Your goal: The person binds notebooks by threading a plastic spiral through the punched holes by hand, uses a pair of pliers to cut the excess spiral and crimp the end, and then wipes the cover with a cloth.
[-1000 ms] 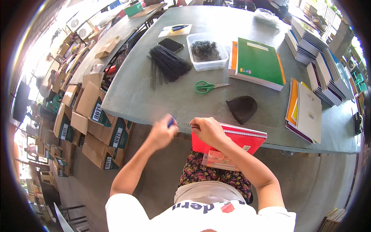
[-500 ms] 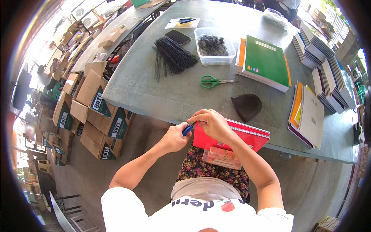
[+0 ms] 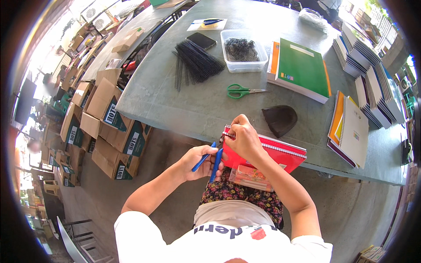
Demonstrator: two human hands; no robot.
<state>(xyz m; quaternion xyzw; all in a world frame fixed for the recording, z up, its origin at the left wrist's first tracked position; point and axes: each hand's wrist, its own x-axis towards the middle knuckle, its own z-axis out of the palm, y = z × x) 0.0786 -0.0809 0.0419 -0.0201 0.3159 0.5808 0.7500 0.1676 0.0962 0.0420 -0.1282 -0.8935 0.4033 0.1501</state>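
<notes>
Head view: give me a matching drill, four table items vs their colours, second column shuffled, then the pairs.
Items:
1. scissors
2. spiral notebook at the table edge under the right hand
3. tool handles in the left hand
4. binding coils piled beside the clear plastic tub

Colours:
A. black
B. red
C. green
D. blue

Pairs: 1-C, 2-B, 3-D, 4-A
</notes>
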